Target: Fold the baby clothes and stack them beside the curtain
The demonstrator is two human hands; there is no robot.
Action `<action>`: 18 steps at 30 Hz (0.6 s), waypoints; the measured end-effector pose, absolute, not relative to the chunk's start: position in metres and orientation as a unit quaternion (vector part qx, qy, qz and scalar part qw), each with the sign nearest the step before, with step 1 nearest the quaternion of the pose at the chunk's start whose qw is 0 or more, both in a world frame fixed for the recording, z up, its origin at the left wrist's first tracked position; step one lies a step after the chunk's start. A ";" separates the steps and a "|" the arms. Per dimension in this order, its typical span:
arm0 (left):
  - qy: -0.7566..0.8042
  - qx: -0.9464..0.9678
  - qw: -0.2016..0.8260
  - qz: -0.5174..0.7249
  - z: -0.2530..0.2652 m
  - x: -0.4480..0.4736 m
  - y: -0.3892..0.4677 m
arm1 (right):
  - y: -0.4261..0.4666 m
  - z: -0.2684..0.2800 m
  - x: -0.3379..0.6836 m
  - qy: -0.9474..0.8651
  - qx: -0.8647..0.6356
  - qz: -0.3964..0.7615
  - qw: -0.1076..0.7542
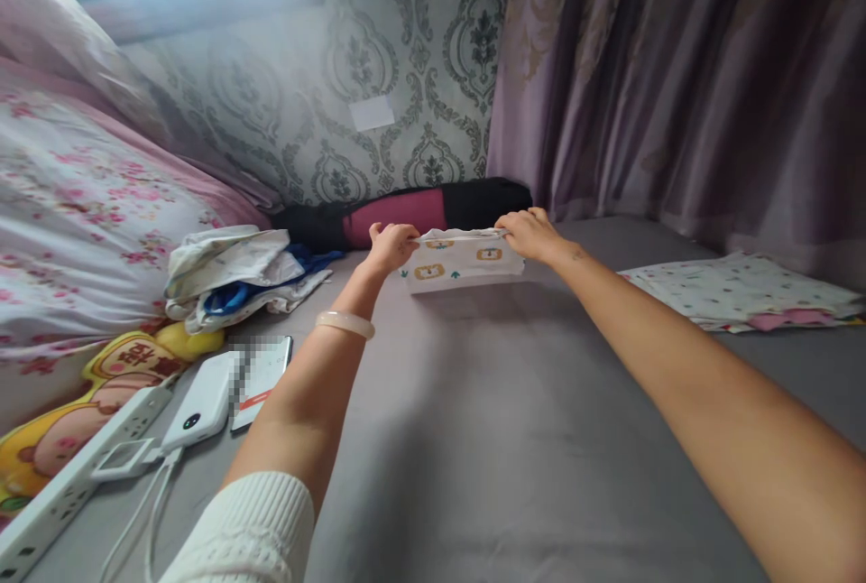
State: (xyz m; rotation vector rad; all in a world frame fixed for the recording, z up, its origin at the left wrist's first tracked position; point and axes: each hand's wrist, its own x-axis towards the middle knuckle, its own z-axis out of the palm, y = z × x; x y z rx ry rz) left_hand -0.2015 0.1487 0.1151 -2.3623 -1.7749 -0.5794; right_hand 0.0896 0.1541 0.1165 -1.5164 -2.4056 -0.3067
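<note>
A white cloth (pixel 466 269) printed with orange lion faces and small green marks is stretched between my two hands, just above the grey sheet. My left hand (pixel 394 245), below a pale bangle (pixel 345 323), pinches its upper left corner. At the upper right corner, the fingers of my right hand (pixel 531 233) are closed on the same edge. The cloth's upper edge looks bunched, and its lower part hangs toward the bed. Whether it is a garment or a plain cloth I cannot tell.
Crumpled white and blue clothes (pixel 236 272) lie at the left, by a power bank (pixel 203 398), a phone (pixel 263 375) and a power strip (pixel 81 484). Folded printed fabric (pixel 744 290) rests at the right. A black and maroon roll (pixel 399 215) lies along the wall.
</note>
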 end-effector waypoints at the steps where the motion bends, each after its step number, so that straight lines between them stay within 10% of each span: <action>1: -0.583 -0.784 0.080 -0.200 0.112 -0.202 0.146 | 0.152 0.113 0.089 -0.832 -0.520 -0.121 0.151; 18: -0.502 -0.855 0.043 -0.123 0.055 -0.202 0.058 | 0.076 0.048 0.108 -0.880 -0.443 -0.114 0.129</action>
